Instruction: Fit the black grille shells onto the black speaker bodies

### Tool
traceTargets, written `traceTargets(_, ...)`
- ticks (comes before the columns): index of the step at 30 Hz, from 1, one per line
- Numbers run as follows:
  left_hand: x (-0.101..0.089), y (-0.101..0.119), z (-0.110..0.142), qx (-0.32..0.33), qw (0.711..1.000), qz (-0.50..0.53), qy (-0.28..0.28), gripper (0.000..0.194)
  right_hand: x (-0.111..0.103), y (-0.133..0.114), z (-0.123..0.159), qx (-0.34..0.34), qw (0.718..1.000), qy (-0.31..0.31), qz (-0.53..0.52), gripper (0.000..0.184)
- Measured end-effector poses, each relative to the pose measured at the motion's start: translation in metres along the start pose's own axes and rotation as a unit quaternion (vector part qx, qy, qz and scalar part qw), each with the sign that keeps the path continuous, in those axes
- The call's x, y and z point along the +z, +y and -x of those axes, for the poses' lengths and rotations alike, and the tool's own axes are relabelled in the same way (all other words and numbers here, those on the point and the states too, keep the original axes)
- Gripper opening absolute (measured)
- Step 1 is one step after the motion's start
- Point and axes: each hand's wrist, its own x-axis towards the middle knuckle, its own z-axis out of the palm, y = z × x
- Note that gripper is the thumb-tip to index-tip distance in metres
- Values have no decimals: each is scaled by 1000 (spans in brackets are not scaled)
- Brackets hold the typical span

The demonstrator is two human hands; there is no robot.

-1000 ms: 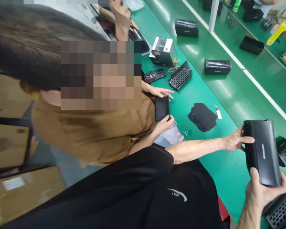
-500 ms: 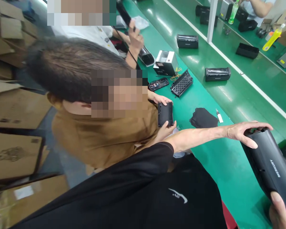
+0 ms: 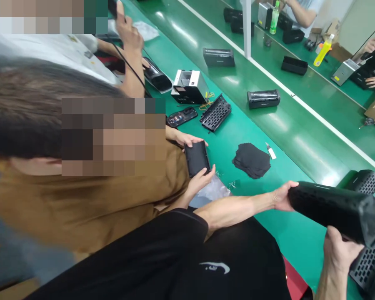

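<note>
Black casing (image 3: 326,206), long and rounded, is gripped between both bare hands, clear of the table. Left hand (image 3: 284,196) clasps its nearer end, thumb along the upper edge. Right hand (image 3: 340,250) supports the underside towards the other end; some fingertips show past the far edge, the rest are hidden.

Change over the last half second: the broad face with the pale brand lettering is no longer turned to the viewer. Casing now lies more nearly across the view, and its end face (image 3: 371,221) is visible. Left hand, formerly spread over the top of its end, is now wrapped at the side. Reading: a turn in the grip, exposing another side; both hands appear to share the load. Surface detail blurred, so fit of the end cannot be judged.

Close by: one perforated unit (image 3: 366,181) behind the casing, another perforated unit (image 3: 367,264) beside the right hand. Further out on the green table (image 3: 289,239): a stack of black sheets (image 3: 251,160) and a small white-labelled item (image 3: 271,151). Beyond these, a co-worker's hands (image 3: 201,179) hold a dark shell (image 3: 197,158), near a perforated panel (image 3: 216,113).
</note>
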Motion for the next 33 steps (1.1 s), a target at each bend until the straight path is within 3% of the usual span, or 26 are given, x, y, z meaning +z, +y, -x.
traceTargets(2, -5, -5, 2, -60, 996, -67, 17, 63, -14, -1, -7, -6, 999, 48, 2, 143)
traceTargets(3, -7, -1, 4, -61, 993, -95, 35, 75, -22, 1, -11, 1, 999, 41, 10, 145)
traceTargets(5, -7, 18, 8, -14, 988, -146, 43, 107, -34, 6, -19, 25, 997, -27, 65, 144)
traceTargets(7, 1, 43, 11, 66, 971, -232, -8, 126, -33, 11, -26, 30, 982, -111, 148, 141)
traceTargets(10, 17, 64, 9, 139, 910, -380, -88, 122, -17, 15, -28, -4, 956, -194, 218, 128)
traceTargets(12, 20, 65, 9, 154, 891, -417, -92, 106, -9, 20, -24, -13, 957, -211, 199, 125)
traceTargets(16, 1, 59, 18, 187, 898, -398, -36, 97, -26, 50, 3, 19, 979, -168, 118, 136)
traceTargets(20, -23, 60, 28, 167, 933, -319, 12, 104, -43, 79, 38, 125, 987, -104, -2, 133)
traceTargets(26, -26, 56, 30, 170, 949, -265, -23, 103, -29, 66, 52, 126, 988, 6, -86, 102)
traceTargets(29, -24, 53, 27, 162, 952, -261, -7, 98, -25, 65, 54, 142, 986, 37, -81, 91)
traceTargets(33, -28, 52, 19, 91, 959, -267, 25, 94, -23, 75, 54, 247, 959, 19, -135, 88)
